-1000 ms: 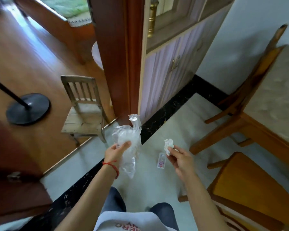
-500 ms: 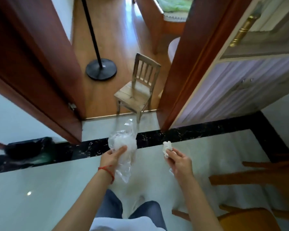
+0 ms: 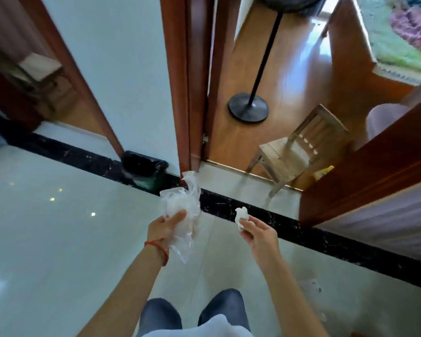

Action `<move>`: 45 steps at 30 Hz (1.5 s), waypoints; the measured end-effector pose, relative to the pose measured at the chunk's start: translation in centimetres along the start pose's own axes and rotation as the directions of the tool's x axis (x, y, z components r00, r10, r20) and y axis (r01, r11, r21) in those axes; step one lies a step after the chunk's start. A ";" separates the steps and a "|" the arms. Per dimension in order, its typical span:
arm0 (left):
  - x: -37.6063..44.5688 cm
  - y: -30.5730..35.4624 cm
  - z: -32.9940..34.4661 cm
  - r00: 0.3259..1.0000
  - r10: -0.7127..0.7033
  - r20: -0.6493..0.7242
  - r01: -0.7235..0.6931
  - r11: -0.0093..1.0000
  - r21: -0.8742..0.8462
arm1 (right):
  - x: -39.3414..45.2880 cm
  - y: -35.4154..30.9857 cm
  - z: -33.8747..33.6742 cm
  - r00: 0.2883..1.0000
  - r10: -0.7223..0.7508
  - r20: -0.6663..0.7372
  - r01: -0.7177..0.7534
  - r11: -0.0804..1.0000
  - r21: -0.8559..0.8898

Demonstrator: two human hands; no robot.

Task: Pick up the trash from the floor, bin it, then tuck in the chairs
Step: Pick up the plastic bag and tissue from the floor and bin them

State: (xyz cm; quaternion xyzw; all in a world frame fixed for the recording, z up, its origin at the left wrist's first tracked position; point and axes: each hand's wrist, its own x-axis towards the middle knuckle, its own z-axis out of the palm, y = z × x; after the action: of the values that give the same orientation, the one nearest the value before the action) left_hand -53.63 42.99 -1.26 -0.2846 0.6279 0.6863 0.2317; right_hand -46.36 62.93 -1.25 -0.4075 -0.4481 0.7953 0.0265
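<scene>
The left hand (image 3: 164, 227) grips a crumpled clear plastic bag (image 3: 182, 210), thumb pressed across its front and fingers curled behind it. The bag stands above the hand and trails below it; what it contains cannot be told. A red string bracelet (image 3: 158, 246) circles the left wrist. The right hand (image 3: 259, 235) pinches a small wad of white tissue (image 3: 241, 216) between thumb and fingertips, the other fingers curled loosely. Both hands are held over the pale tiled floor (image 3: 58, 239), near its black marble border strip (image 3: 289, 229).

A waste bin (image 3: 144, 171) with a black liner stands on the floor against the white wall, far left of the hands, just left of the brown door frame (image 3: 187, 81). Its contents are not visible. Through the doorway on the right, a small wooden chair (image 3: 294, 149) stands on wooden flooring, near the round black base of a floor stand (image 3: 248, 108). A bed with a green cover (image 3: 399, 45) lies at the far right.
</scene>
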 end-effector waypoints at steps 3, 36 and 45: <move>0.8 1.1 -7.0 0.999 -0.022 -0.032 0.019 0.996 -0.083 | -1.2 3.1 6.3 0.999 0.032 0.037 -0.029 0.996 -0.079; 20.2 16.0 -28.9 0.928 -0.101 -0.359 0.122 0.992 0.037 | 11.1 10.9 39.0 0.968 0.225 0.111 -0.212 0.970 -0.123; 29.3 19.9 -27.0 0.956 -0.174 -0.236 0.222 0.956 0.193 | 15.8 11.2 40.6 0.980 0.182 -0.078 -0.188 0.980 -0.068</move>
State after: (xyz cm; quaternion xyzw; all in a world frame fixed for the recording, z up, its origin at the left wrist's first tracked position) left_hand -85.77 12.91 -8.07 -0.3924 0.6887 0.5516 0.2597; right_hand -80.54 34.64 -8.49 -0.4763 -0.4364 0.7619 -0.0468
